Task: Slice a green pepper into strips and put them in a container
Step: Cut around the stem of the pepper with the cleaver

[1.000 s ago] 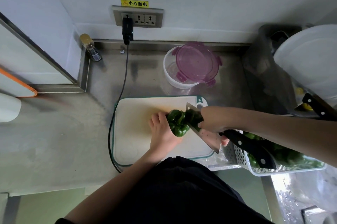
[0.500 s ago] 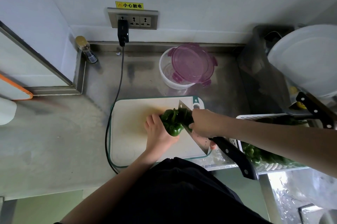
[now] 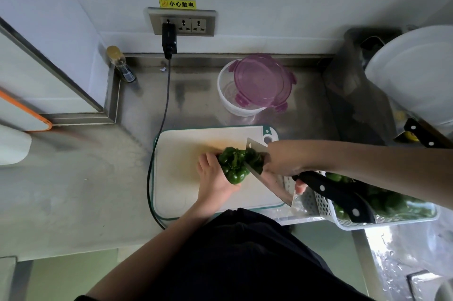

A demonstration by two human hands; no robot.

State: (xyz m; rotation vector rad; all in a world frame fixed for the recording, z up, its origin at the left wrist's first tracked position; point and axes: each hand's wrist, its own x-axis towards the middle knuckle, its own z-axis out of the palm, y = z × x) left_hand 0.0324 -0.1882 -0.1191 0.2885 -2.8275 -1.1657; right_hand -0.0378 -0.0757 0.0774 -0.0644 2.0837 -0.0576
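Steadying a glossy green bell pepper (image 3: 232, 165) on the white plastic cutting board (image 3: 181, 178), the left hand (image 3: 215, 178) grips it while the right hand (image 3: 282, 163) clasps a steel cleaver (image 3: 272, 178) cutting it.

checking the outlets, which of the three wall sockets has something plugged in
The leftmost socket of the three in the grey wall socket plate: a black plug adapter with its cable sits in it. The middle and right sockets are bare.
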